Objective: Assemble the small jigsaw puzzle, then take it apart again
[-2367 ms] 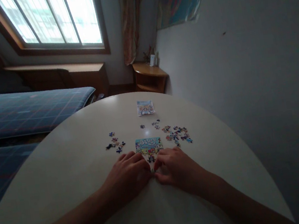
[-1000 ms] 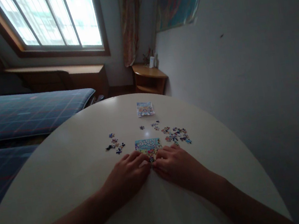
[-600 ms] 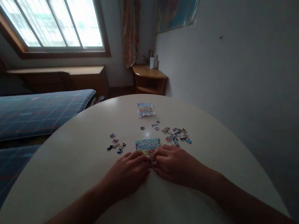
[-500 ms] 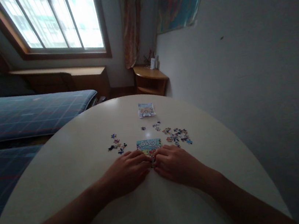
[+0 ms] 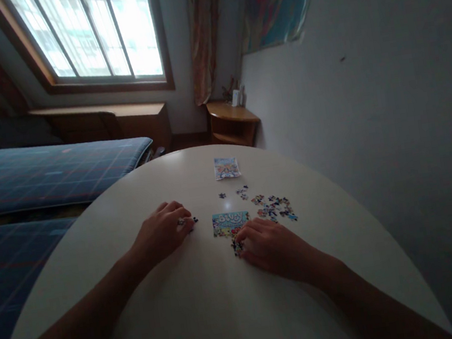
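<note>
My left hand [image 5: 162,230] reaches over the left cluster of jigsaw pieces [image 5: 195,220], thumb and fingers apart around some of them and partly hiding the group. My right hand [image 5: 268,245] rests on the table, its fingers and thumb closed on a small joined bit of jigsaw puzzle [image 5: 236,246]. Just behind that lies a colourful picture card [image 5: 230,221] with large lettering, its lower right corner covered by my right fingers. A larger heap of loose jigsaw pieces [image 5: 275,206] spreads to the right of the card.
A few more pieces [image 5: 241,192] lie beyond the card. Farther back on the white round table [image 5: 203,307] is a printed packet [image 5: 226,168]. Beds with plaid covers [image 5: 53,171] stand at the left, a wall [image 5: 392,129] at the right.
My left hand has left the middle and moved left and away, over the left cluster. My right hand stays by the joined pieces, now uncovered. The view has shifted slightly.
</note>
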`<state>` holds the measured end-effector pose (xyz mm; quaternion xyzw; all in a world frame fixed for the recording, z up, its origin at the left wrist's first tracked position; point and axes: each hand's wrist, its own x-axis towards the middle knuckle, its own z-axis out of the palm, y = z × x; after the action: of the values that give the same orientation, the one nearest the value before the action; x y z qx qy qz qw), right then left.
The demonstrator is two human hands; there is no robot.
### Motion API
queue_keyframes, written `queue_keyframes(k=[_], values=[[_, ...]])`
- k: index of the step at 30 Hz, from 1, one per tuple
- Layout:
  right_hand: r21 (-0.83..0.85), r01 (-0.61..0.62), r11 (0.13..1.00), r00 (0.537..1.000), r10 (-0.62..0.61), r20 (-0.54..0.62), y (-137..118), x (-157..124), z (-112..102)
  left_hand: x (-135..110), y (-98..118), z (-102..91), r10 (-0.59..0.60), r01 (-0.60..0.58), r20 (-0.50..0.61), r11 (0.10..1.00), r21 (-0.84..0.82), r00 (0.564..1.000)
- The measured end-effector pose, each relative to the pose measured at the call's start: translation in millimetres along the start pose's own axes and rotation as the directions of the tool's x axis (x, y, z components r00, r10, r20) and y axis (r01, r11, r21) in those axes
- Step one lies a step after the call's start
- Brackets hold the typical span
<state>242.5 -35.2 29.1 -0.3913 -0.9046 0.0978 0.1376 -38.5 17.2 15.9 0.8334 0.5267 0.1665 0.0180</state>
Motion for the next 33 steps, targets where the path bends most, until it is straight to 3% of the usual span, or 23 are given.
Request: queue_keyframes(k=[14,22,28,33], values=[[-0.019,0.011,1.000,1.000,-0.011,0.016,0.1,0.5,-0.3,3.8,-6.5,10.4,0.131,-0.126,0.028,0.983,-0.134,0.991],[0.007,-0.010,1.000,1.000,0.010,0.021,-0.2,0.0,-0.8,3.6,-6.1,-3.8,-0.029,0.029,-0.027,0.999,-0.023,0.999],[-0.002,-0.011,1.000,1.000,0.011,0.030,-0.3,1.0,-0.9,-4.4,-1.7,-15.7,-0.106,0.107,0.126,0.994,-0.006,0.986],[0.002,-0.011,1.000,1.000,0.011,0.028,0.9,0.7,-0.3,-11.2,-2.3,-17.6,-0.102,0.114,0.228,0.993,-0.039,0.968]])
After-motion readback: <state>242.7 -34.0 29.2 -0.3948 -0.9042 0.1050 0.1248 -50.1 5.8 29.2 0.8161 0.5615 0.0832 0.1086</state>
